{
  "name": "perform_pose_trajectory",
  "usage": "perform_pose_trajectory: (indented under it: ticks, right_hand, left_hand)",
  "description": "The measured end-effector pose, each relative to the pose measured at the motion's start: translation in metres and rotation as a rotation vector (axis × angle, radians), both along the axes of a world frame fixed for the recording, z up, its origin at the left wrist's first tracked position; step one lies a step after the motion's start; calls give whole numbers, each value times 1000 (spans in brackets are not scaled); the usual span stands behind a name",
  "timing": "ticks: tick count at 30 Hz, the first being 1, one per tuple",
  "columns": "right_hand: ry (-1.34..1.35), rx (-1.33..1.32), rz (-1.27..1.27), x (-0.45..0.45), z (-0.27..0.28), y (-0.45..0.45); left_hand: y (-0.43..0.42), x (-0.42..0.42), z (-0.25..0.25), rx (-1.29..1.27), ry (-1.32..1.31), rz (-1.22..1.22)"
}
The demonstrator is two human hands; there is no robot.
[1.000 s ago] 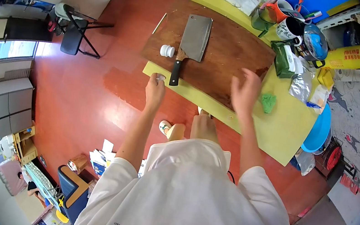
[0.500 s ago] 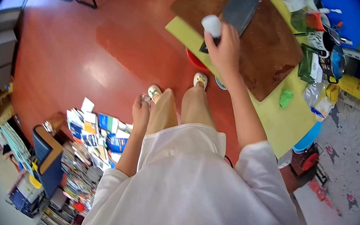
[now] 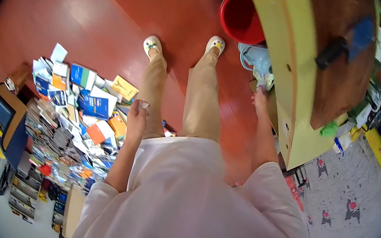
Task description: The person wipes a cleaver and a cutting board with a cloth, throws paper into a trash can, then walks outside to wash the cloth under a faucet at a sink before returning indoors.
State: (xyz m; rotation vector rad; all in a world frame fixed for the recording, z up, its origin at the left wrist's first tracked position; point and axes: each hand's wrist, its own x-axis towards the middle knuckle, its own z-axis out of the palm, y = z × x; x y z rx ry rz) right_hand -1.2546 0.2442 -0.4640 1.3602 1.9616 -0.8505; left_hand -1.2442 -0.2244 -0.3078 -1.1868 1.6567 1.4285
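Observation:
My left hand (image 3: 136,120) is closed beside my left thigh, pinching a small clear, whitish piece (image 3: 143,104) whose kind I cannot make out. Low beside the yellow table's (image 3: 283,49) edge, my right hand (image 3: 260,99) is closed on a pale, whitish thing (image 3: 261,83), too blurred to name. Just beyond that hand a light blue plastic vessel (image 3: 256,58) stands near the floor, and a red bucket (image 3: 243,19) is past it. On the brown board (image 3: 335,90) lies a cleaver with a dark handle (image 3: 332,53).
A green cloth-like lump (image 3: 329,129) sits at the board's near corner. Packets and a yellow bag (image 3: 380,155) crowd the table's right side. To my left, books and papers (image 3: 95,105) spread over the red floor beside a dark chair (image 3: 9,122).
My right hand has dropped from above the board to below the table edge, carrying a white thing. The view has shifted, showing the bucket and blue vessel. My left hand keeps its small piece.

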Motion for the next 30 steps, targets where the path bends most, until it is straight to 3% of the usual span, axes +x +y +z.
perform_pose_trajectory:
  ticks: [2, 5, 8, 10, 11, 14, 18, 22, 25, 27, 30]
  right_hand:
    - [86, 124, -83, -3, -31, 21]
    - [184, 548, 396, 42, -123, 115]
    - [256, 658, 504, 40, -145, 143]
    - [50, 807, 568, 15, -141, 136]
    - [-111, 816, 651, -1, -138, 128]
    - [-198, 757, 585, -35, -139, 116]
    - [-135, 742, 800, -26, -176, 149]
    - [-58, 780, 700, -30, -187, 143]
    - [-88, 686, 795, -52, -176, 131]
    - [-309, 652, 738, -59, -169, 117]
    - [-112, 635, 845, -60, -160, 113]
  left_hand:
    - [3, 1, -12, -12, -54, -4]
    - [8, 3, -30, 45, -222, 65]
    - [10, 27, -61, 69, -185, 82]
    - [15, 20, -67, 87, -209, 122]
    - [16, 22, -72, 105, -228, 163]
    - [19, 22, -87, 91, -239, 173]
    - [17, 26, -100, 126, -267, 261]
    - [18, 10, -96, 125, -294, 191]
    - [19, 10, -97, 126, -275, 139]
    - [24, 10, -95, 136, -270, 123]
    - [37, 4, -92, 93, -227, 148]
